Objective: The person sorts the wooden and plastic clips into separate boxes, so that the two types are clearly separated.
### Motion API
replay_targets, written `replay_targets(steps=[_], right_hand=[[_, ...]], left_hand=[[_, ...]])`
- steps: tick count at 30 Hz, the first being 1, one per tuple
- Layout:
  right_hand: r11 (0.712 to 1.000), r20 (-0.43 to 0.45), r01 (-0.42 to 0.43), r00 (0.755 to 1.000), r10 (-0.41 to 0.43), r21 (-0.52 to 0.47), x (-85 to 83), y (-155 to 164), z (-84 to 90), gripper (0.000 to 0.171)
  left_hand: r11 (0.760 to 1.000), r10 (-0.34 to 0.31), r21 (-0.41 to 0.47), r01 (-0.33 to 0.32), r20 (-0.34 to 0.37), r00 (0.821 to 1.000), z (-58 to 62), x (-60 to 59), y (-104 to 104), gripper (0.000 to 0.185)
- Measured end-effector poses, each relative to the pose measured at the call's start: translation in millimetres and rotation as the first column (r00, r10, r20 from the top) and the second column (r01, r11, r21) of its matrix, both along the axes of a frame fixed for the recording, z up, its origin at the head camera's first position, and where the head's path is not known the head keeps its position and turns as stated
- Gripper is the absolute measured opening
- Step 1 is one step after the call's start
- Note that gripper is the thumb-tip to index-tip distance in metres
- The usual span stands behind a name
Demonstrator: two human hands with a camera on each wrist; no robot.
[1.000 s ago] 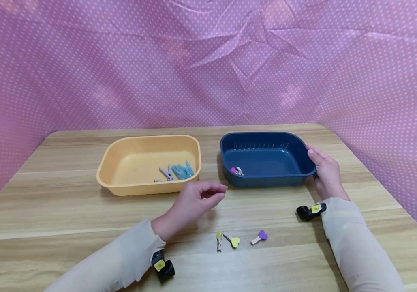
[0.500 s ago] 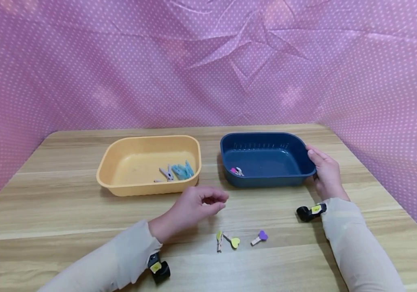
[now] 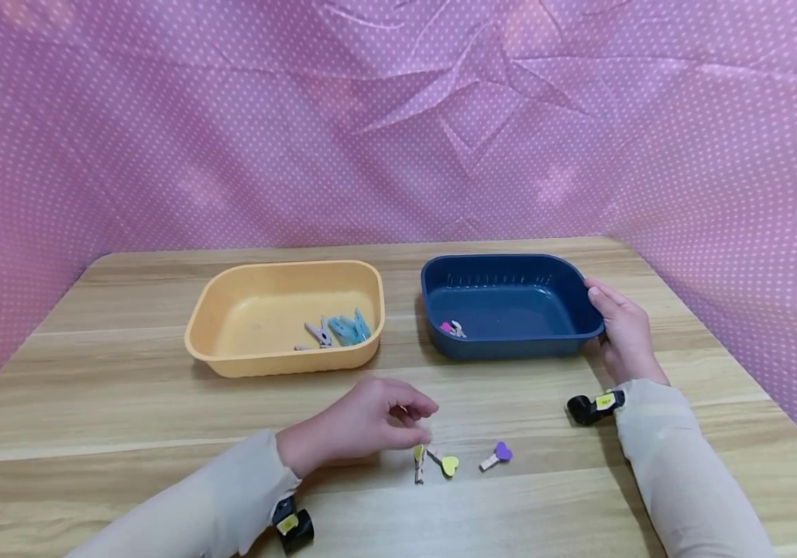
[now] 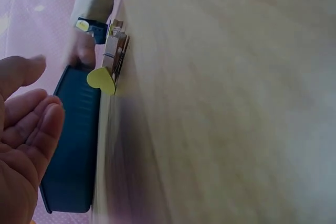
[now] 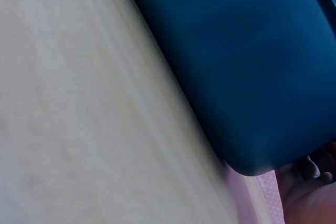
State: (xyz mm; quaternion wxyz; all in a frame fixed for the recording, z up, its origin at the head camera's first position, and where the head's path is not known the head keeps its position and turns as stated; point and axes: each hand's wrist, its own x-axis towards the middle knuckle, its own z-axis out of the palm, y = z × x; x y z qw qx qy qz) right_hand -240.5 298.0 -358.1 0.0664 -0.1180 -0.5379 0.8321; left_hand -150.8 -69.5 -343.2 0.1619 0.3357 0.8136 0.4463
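My left hand [image 3: 420, 422] hovers low over the wooden table [image 3: 126, 403], fingers loosely curled and holding nothing, its fingertips just above a yellow-heart clothespin [image 3: 417, 462]. A second yellow-heart clothespin [image 3: 448, 463] lies beside it, and a purple-heart one [image 3: 497, 453] lies further right. In the left wrist view the fingers [image 4: 29, 121] are relaxed, and a yellow-heart clothespin [image 4: 108, 64] lies ahead of them. My right hand [image 3: 620, 329] holds the right end of the dark blue tray [image 3: 510, 267], thumb on the rim. A pink-heart clothespin [image 3: 451, 328] lies inside that tray [image 5: 236, 66].
A yellow tray [image 3: 231, 356] stands left of the blue one and holds several blue and pink clothespins [image 3: 341, 328]. Pink dotted cloth [image 3: 398, 116] walls the table at the back and on both sides. Bare wood lies at the front left.
My left hand has moved toward me and lower, from the gap in front of the trays down to the yellow-heart clothespins. The right hand and both trays have stayed still.
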Motion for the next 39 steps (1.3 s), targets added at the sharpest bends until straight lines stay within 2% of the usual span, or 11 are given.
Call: replay_targets(steps=[4, 9, 16, 22, 31, 39], right_hand=[[1.0, 0.004, 0.001, 1.0, -0.001, 0.009, 0.5, -0.6, 0.9, 0.022], [1.0, 0.013, 0.006, 1.0, -0.007, 0.017, 1.2, -1.1, 1.9, 0.024], [1.0, 0.006, 0.005, 1.0, -0.005, 0.014, 1.4, -1.8, 1.9, 0.022], [1.0, -0.001, 0.003, 1.0, -0.003, -0.001, 1.0, -1.6, 2.0, 0.023], [0.999, 0.055, 0.008, 0.998, -0.011, 0.048, 2.2, 0.6, 1.6, 0.039], [0.999, 0.05, 0.007, 0.999, -0.009, 0.036, -0.1, -0.7, 2.9, 0.046]], left_hand=[[0.998, -0.047, -0.047, 0.047, 0.001, 0.999, 0.2, 1.0, -1.2, 0.031], [0.991, -0.076, -0.106, 0.078, 0.019, 0.997, 2.2, 2.4, -2.5, 0.032], [0.975, -0.115, -0.192, 0.114, 0.007, 0.993, 2.3, 5.3, -3.0, 0.035], [0.973, -0.109, -0.204, 0.104, -0.014, 0.994, -0.2, 7.9, -3.6, 0.037], [0.967, -0.091, -0.238, 0.092, 0.015, 0.996, -5.9, 12.9, -3.3, 0.044], [0.961, -0.098, -0.262, 0.088, -0.025, 0.995, -8.1, 15.1, -4.0, 0.047]])
